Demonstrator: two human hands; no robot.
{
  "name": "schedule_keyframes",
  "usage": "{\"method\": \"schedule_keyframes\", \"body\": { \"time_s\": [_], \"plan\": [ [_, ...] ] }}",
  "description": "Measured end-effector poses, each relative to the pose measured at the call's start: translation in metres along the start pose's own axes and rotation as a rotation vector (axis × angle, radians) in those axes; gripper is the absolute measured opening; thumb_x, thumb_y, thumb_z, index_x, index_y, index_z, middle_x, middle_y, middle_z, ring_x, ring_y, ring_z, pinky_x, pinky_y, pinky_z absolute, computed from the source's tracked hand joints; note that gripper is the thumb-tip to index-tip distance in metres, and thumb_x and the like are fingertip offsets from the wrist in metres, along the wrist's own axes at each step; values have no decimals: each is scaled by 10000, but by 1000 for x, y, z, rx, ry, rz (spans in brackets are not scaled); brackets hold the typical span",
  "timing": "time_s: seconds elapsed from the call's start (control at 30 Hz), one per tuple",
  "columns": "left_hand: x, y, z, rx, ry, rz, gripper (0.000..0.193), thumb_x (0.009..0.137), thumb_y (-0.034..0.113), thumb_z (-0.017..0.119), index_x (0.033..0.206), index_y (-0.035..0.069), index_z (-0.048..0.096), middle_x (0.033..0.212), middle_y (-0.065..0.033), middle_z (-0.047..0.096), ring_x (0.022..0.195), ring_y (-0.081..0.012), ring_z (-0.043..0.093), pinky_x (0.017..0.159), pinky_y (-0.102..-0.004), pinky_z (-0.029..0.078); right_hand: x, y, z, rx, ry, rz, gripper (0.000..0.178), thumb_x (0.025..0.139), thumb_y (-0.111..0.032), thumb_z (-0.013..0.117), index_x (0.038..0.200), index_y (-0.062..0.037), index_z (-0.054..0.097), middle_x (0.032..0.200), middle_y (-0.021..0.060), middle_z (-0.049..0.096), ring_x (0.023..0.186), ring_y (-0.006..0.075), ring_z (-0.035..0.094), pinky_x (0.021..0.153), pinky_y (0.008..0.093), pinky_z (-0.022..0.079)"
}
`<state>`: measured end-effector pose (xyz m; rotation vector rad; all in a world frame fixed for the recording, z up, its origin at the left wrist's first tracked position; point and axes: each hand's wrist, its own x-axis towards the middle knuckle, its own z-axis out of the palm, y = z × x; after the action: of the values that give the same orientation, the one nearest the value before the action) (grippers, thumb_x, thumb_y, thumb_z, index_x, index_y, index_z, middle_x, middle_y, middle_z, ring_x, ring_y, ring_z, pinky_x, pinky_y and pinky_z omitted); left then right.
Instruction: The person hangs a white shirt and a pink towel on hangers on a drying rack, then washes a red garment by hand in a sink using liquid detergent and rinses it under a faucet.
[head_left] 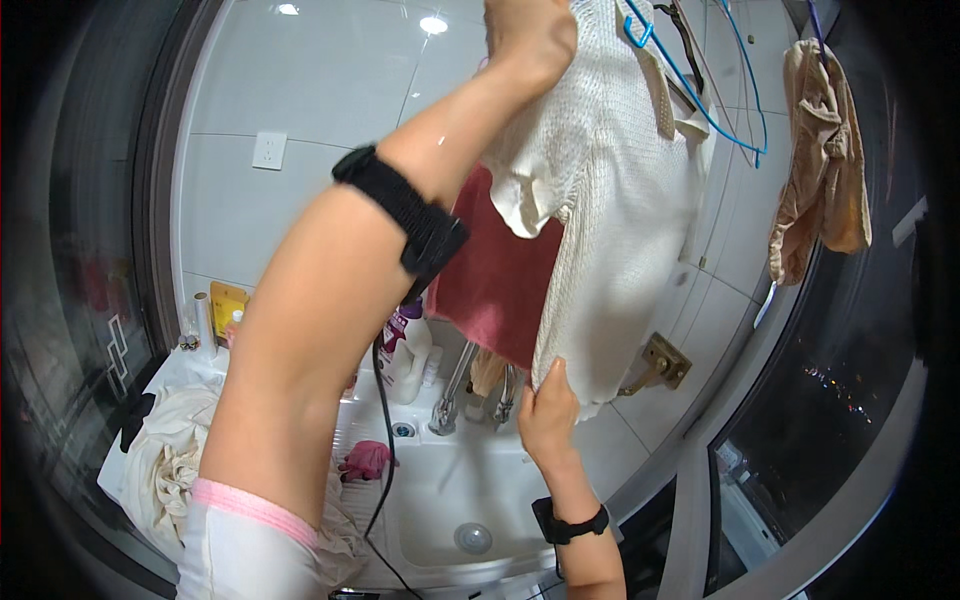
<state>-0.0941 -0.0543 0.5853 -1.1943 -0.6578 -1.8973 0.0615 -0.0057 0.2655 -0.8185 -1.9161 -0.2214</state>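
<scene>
— While the left hand [530, 35] is up at the top edge of the view, what is it doing there?

— Its fingers are closed on the upper part of a cream knitted sweater [600, 200], so the sweater hangs full length in front of the white tiled wall [330, 90]. Holding it high keeps it off the sink [440, 490] below.

— And the right hand [548, 415]?

— It is at the sweater's bottom hem, fingers pinched on the edge, thumb side toward the cloth. Top and bottom held together pull the knit straight, so it falls flat rather than bunched.

— Is the sweater on a hanger?

— A blue hanger [700, 90] shows by its upper right shoulder, touching or just beside it. Whether it sits inside the neck I cannot tell; the picture bends and cuts off there.

— What else is near?

— A red towel [495, 280] hangs behind the sweater, between it and the wall. A tan garment [825, 170] hangs apart to the right, near the dark window. Taps [450, 400] stand at the back of the sink, with a white bottle [410, 355] beside them and a pink cloth [365, 460] on the sink's left edge. A heap of pale laundry [170, 460] lies left of that. Each wrist wears a black band, and a black cable [385, 440] hangs down from the left one over the sink.
</scene>
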Motion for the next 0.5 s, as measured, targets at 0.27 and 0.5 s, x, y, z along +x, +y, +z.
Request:
{"method": "schedule_keyframes", "body": {
  "time_s": [0.27, 0.5],
  "plan": [
    [-25, 2, -31, -25, 71, -123, 306, 841, 248, 433, 714, -7, 545, 670, -227, 531, 622, -364, 524, 575, -402, 391, 2, 17, -5, 93, 166, 93, 322, 727, -51, 523, 990, 61, 377, 753, 266, 517, 683, 438, 504, 578, 444, 404],
    [-9, 4, -30, -220, 6, -295, 274, 827, 229, 445, 722, 1, 556, 684, -226, 543, 645, -361, 540, 591, -400, 403, -53, 46, 17, 22, 212, 43, 287, 738, -83, 530, 962, 41, 399, 738, 266, 517, 645, 451, 492, 545, 442, 399]
  ]
}}
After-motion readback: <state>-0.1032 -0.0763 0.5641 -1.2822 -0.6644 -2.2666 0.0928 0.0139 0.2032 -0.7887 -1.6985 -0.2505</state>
